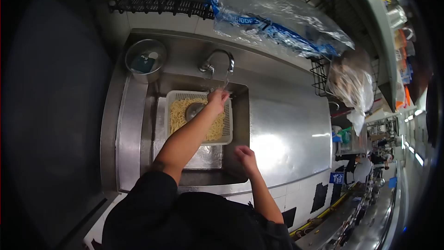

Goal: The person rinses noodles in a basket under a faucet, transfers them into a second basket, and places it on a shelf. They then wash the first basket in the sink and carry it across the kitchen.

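My left hand (217, 97) reaches across the sink under the curved tap (221, 54), where a thin stream of water seems to fall; its fingers are too small and blurred to read. Below that forearm, a white perforated basket (225, 140) sits in the sink, holding pale noodles (179, 118). A round metal bowl (193, 110) rests among the noodles, partly covered by my arm. Over the sink's right front side is my right hand (246, 158), slightly blurred, fingers curled in with nothing visible in them.
A metal pot (146, 60) with a dark green item inside stands at the back left corner. The steel counter (289, 111) extends right of the sink. Plastic bags (277, 23) hang along the rack above. Farther right, a person (362, 169) is in the kitchen aisle.
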Available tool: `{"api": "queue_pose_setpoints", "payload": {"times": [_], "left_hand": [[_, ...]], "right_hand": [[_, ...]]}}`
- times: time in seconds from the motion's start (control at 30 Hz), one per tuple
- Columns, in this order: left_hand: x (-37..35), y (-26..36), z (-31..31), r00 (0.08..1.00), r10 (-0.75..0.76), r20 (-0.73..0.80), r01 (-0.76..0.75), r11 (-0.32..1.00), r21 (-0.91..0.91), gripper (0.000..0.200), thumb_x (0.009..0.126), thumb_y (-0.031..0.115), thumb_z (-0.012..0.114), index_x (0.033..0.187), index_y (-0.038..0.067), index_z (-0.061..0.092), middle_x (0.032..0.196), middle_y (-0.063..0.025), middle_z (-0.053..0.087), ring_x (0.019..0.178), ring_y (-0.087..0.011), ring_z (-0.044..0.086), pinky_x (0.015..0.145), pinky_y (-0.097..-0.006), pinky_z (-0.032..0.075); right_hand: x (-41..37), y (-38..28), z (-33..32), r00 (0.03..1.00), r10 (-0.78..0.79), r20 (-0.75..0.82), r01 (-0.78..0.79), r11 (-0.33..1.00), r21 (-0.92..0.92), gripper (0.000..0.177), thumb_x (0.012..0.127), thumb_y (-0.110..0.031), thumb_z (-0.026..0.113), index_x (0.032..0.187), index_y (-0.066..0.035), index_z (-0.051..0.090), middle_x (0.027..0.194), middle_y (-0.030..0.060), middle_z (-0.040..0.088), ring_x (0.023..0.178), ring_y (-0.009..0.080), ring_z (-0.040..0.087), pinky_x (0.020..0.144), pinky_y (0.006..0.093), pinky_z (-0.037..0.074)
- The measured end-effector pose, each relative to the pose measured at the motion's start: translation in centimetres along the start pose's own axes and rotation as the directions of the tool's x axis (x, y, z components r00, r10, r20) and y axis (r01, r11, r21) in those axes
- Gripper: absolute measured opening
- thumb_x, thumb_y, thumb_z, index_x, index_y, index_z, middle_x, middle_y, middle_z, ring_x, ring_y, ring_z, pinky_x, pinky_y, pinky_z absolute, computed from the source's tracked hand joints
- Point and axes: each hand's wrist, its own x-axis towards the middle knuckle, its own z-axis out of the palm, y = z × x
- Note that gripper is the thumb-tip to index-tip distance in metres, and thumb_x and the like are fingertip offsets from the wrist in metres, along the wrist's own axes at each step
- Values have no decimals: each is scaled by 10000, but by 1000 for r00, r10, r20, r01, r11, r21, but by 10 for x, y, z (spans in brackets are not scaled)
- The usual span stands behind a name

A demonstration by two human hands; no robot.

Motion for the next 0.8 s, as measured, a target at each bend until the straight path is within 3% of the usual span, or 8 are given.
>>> {"api": "queue_pose_setpoints", "payload": {"times": [0.17,0.23,0.27,0.37,0.47,0.5,0.67,0.8], "left_hand": [[-17,13,-17,981,-120,153,123,992,-9,99,884,46,582,950,-15,626,936,-124,658,895,-243,676,873,-322,585],[-43,26,0,976,-102,194,86,992,91,135,880,38,597,992,-36,618,962,-130,649,966,-250,658,952,-360,557],[-50,29,1,973,-120,199,108,992,70,158,921,102,593,1056,21,608,1077,-106,645,1088,-246,634,1045,-368,476],[-55,34,-4,959,-38,282,38,999,7,241,885,57,618,1100,-47,594,1050,-151,623,1019,-251,641,930,-358,554],[-49,30,-13,951,5,308,14,998,-58,242,889,69,612,1100,-49,596,1041,-142,637,1019,-247,643,918,-348,553],[-46,27,-14,953,-16,304,21,1000,-13,246,894,76,608,1105,-50,593,1030,-141,645,1011,-247,646,922,-351,553],[-49,16,-3,954,-39,297,49,998,-28,247,908,106,607,1109,-36,582,1002,-139,660,994,-254,652,930,-385,551],[-45,11,8,975,-100,197,111,993,-46,252,900,119,625,1100,-27,582,1031,-147,648,977,-269,651,913,-404,556]], "right_hand": [[133,13,85,935,201,291,-289,907,305,244,981,-259,561,1150,-92,617,1074,59,616,911,197,614,769,345,544],[188,40,110,925,360,126,-377,816,437,262,988,-284,516,1170,-109,586,1132,71,579,978,232,589,807,387,547],[207,55,114,921,334,201,-389,766,512,331,963,-344,555,1239,-163,540,1127,61,477,941,259,587,792,382,531],[221,50,139,881,407,243,-470,695,544,310,943,-407,589,1143,-170,562,1061,44,530,942,216,579,775,358,528],[272,127,133,840,327,432,-523,701,486,571,957,-546,520,1414,-210,459,1440,51,484,1320,235,458,1087,449,395],[253,107,135,836,341,430,-531,698,480,571,957,-546,520,1414,-210,459,1440,51,484,1320,235,458,1087,449,395],[220,40,145,907,107,407,-346,738,579,512,946,-434,538,1381,-170,480,1426,101,489,1323,257,454,1065,478,386],[236,13,147,948,-185,258,110,954,279,474,914,-394,587,1310,-141,523,1348,120,550,1263,279,510,993,502,431]]}}
